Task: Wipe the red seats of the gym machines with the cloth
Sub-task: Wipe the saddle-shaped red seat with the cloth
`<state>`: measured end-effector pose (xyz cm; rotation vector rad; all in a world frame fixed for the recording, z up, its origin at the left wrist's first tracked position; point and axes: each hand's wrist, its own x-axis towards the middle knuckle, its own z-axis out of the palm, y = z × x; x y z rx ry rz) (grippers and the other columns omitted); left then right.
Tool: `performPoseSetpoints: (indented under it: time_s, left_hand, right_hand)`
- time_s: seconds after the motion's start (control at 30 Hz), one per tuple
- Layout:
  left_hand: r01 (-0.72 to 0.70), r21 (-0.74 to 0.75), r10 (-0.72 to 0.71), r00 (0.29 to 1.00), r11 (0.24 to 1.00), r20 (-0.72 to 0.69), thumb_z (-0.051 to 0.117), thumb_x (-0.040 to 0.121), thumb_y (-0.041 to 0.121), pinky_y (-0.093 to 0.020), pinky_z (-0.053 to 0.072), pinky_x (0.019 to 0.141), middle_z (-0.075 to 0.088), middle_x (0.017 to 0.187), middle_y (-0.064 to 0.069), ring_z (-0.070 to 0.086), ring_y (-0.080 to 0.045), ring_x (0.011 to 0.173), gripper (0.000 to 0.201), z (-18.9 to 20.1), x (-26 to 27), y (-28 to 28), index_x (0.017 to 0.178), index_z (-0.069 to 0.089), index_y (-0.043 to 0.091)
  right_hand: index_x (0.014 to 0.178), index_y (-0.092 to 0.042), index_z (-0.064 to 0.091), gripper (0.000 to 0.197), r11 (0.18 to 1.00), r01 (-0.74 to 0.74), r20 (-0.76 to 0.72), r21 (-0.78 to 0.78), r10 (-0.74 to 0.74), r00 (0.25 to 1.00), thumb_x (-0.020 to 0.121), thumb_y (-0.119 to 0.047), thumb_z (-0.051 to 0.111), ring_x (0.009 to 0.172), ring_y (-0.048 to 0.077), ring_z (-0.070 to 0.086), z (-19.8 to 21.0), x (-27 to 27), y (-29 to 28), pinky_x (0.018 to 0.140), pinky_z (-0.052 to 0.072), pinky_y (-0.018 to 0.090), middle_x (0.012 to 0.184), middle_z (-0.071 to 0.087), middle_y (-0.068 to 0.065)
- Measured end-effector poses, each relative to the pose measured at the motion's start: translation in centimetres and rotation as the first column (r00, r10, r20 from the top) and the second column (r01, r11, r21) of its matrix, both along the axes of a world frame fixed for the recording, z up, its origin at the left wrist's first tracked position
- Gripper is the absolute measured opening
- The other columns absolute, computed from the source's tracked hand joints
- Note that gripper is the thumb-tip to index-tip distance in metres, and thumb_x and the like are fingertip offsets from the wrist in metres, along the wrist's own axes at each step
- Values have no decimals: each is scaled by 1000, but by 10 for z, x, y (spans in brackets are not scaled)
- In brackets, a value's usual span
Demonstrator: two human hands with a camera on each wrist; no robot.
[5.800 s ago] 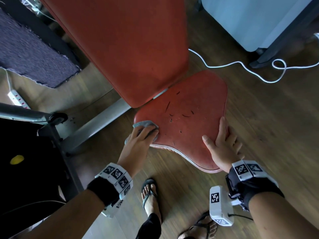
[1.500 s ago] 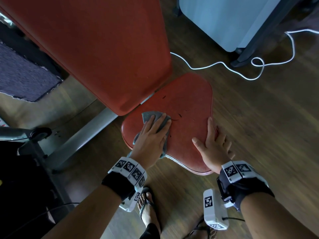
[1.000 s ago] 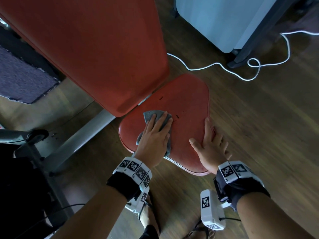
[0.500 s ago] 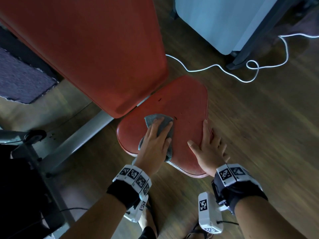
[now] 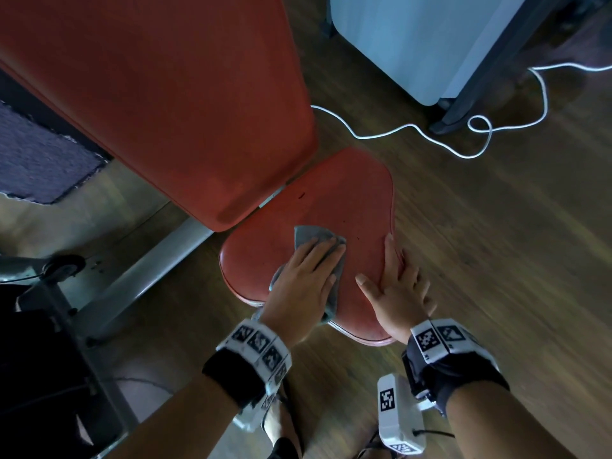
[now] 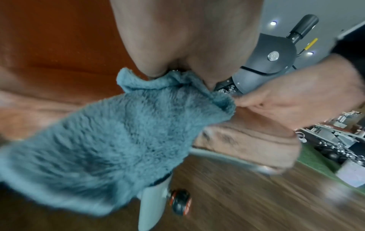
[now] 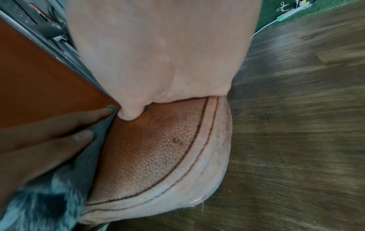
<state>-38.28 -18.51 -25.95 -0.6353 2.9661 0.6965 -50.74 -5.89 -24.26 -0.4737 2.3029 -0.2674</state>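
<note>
The red seat pad of the gym bench sits low in the middle of the head view, below its big red backrest. A grey fluffy cloth lies on the seat near its centre. My left hand lies flat on the cloth with straight fingers and presses it onto the pad; the cloth fills the left wrist view. My right hand rests flat on the seat's right edge, thumb spread inward on the pad. In the right wrist view the seat's stitched rim and the cloth show.
A grey metal frame bar runs under the bench to the left. On the wooden floor a white cable loops at the right. A pale blue unit stands at the top right. A dark mat lies at the left. My sandalled foot is below.
My left hand has slid the cloth from the seat's left edge rightward to its middle, close to my right hand. The right hand has stayed on the seat's right edge.
</note>
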Motion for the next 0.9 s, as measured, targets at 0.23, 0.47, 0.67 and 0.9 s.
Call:
performPoseSetpoints:
  time_s: [0.23,0.47,0.67,0.9]
  left_hand:
    - [21,11,-22,996,1000,83,20,101,35,-42,28,117,23,160,6,16,-19,149,54,-9,-13,-20,154,25,23]
    - [-9,-84,18,994,996,111,21,101,36,-51,26,117,31,157,-9,20,-29,147,56,-18,-45,-66,150,36,13]
    - [-150,-38,154,977,988,148,16,98,45,-42,20,121,17,162,1,11,-23,150,61,-17,-3,-50,154,22,24]
    - [-168,-16,168,968,986,187,8,93,51,-39,7,123,11,163,2,5,-24,151,68,-11,-6,-57,155,15,25]
  right_hand:
    - [143,-52,-19,80,1000,0,6,1,0,1000,87,-70,35,142,31,12,0,-1,-1,108,20,58,159,-5,-4]
    - [143,-52,-20,79,1000,-10,33,-13,11,999,87,-71,33,141,31,12,-2,-3,1,108,21,59,158,-7,-5]
    - [142,-53,-20,80,1000,-10,14,-20,10,1000,86,-72,33,142,31,10,-3,-1,1,107,21,60,158,-7,-6]
    - [143,-52,-20,80,1000,0,31,-13,0,1000,86,-71,34,142,32,10,-1,-1,1,108,19,61,158,-8,-5]
